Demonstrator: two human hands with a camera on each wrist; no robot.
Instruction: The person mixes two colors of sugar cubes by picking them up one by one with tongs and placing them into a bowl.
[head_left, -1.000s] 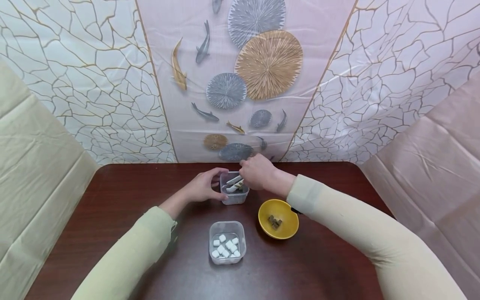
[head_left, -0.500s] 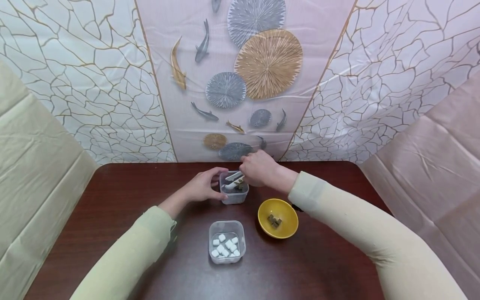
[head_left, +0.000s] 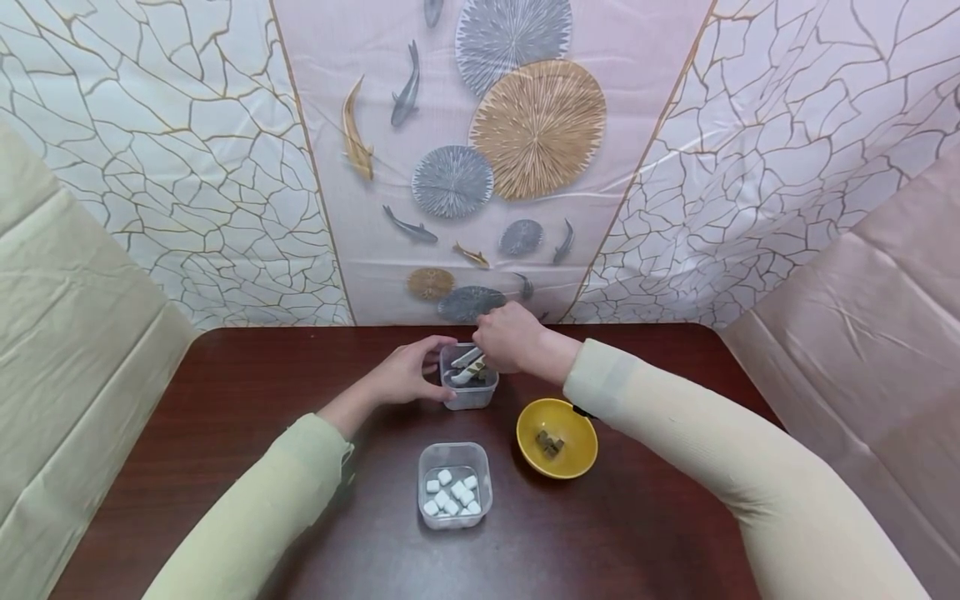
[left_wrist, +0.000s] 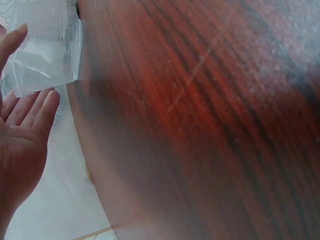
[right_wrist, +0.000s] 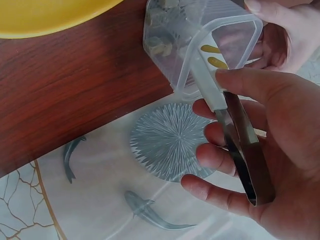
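At the table's far side, my left hand holds a clear plastic container, thumb on the near side and fingers on the far side. My right hand grips a pair of tongs with steel arms and white, yellow-marked ends. Those ends reach down into the container. Several brown cubes lie inside it, seen through the wall in the right wrist view. Whether the tongs pinch a cube I cannot tell. In the left wrist view, the container sits between thumb and fingers.
A yellow bowl with several brown cubes stands below my right forearm. Nearer to me is a second clear container with several white cubes. Behind the dark wooden table hangs a patterned cloth.
My right hand and forearm have shifted a little to the left, and the tongs' ends have moved slightly inside the container. My left hand keeps its place.
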